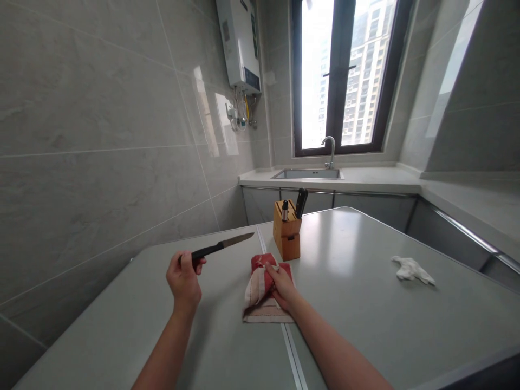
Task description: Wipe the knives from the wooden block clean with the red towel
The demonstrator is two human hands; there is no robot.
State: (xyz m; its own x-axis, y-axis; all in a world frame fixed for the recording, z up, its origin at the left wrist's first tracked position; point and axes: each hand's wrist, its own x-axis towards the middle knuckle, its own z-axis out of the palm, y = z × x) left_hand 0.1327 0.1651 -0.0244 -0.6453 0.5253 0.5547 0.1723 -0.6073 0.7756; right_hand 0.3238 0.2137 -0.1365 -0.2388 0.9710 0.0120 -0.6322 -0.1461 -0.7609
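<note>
My left hand (184, 281) is closed round the black handle of a knife (221, 245), held above the table with its blade pointing right. In my right hand (282, 287) is a red and cream cloth (260, 290), pinched between thumb and fingers; its lower part hangs or rests at the tabletop. Just behind the cloth stands a wooden knife block (287, 238). A large black-handled knife (301, 202) and a smaller dark-handled tool (285, 210) stick up from the block's slots.
The pale table (349, 336) has a seam down its middle. A crumpled white tissue (412, 270) lies on its right side. Beyond are a counter (374, 174) with a sink (307, 174) and tap (332, 151), a window, and a wall-mounted water heater (239, 49).
</note>
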